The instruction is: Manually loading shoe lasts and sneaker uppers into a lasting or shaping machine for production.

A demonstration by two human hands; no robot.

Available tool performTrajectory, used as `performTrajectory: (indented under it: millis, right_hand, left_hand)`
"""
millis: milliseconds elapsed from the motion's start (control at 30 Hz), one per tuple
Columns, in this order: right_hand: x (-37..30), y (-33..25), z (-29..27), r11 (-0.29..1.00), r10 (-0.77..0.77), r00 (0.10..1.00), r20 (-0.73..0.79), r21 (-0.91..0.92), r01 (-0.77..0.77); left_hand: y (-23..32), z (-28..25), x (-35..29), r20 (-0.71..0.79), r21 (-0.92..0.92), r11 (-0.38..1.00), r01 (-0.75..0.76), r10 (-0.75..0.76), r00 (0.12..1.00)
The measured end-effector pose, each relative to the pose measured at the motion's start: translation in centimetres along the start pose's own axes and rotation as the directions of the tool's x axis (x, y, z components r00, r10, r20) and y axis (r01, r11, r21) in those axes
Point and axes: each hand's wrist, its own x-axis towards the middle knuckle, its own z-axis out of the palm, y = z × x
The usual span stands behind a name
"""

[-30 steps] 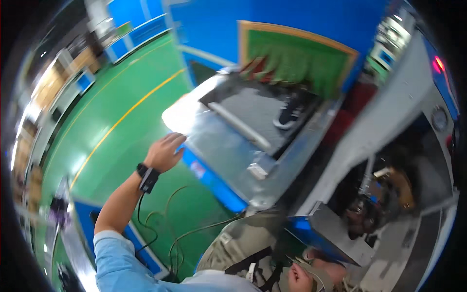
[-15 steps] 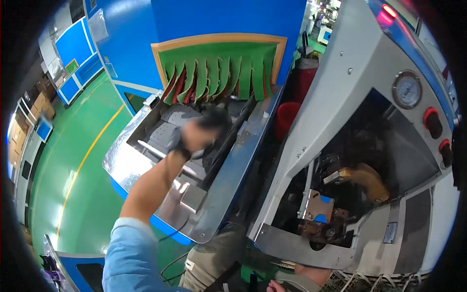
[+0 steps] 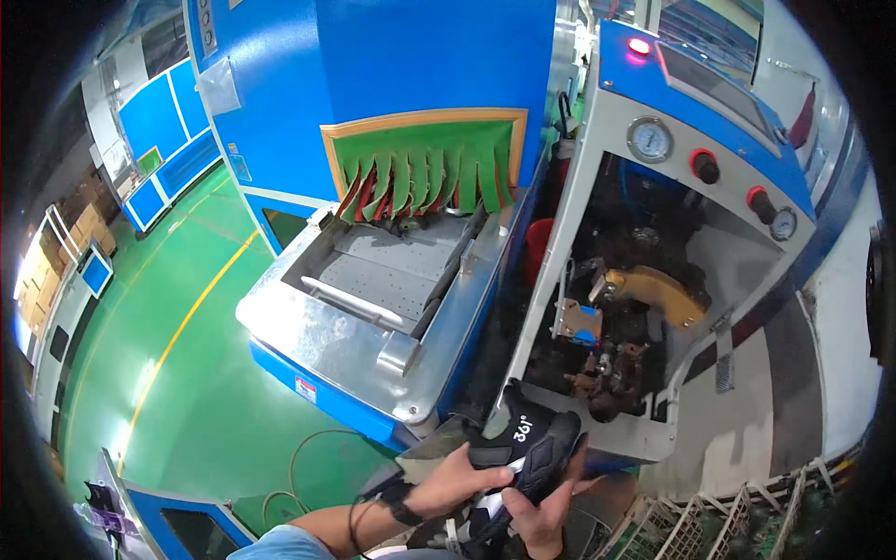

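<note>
A black shoe upper (image 3: 534, 446) with white marks is held low in front of me, beside the grey machine's lower lip. My left hand (image 3: 455, 485) grips it from the left, thumb laid over the shoe and a dark band round the wrist. On its near right side my right hand (image 3: 543, 525) also has hold, thumb up and fingers partly hidden behind the shoe. Both hands are closed on the same shoe, apart from the machine's clamp parts (image 3: 611, 369).
To the left stands a blue machine with a metal conveyor bed (image 3: 383, 261) under a green strip curtain (image 3: 420, 163). The grey machine's frame (image 3: 551, 327) rises ahead on the right, with a pressure gauge (image 3: 651, 140) and red-black knobs (image 3: 705, 166). Wire racks (image 3: 691, 523) stand lower right.
My left hand has come back from the conveyor bed with the dark shoe, down toward me. My right hand has risen to the shoe. The view has shifted right.
</note>
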Motion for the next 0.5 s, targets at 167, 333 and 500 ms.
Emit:
performTrajectory:
  millis: [167, 333, 500]
  right_hand:
    - [-4.7, -0.2, -2.3, 0.886, -0.305, 0.912, -0.275, -0.434, 0.165]
    - [-6.8, -1.3, -5.5, 0.292, -0.449, 0.889, 0.087, -0.927, 0.238]
    - [-5.9, -2.8, -6.7, 0.94, -0.211, 0.928, -0.306, -0.323, 0.108]
  left_hand:
    - [-2.4, 3.8, 0.4, -0.135, 0.749, 0.662, 0.029, 0.11, 0.985]
    - [-4.6, 4.3, 0.2, 0.144, 0.932, 0.288, -0.222, 0.267, 0.953]
    - [-1.9, 5.4, -1.5, 0.251, 0.805, 0.484, -0.343, 0.245, 0.936]
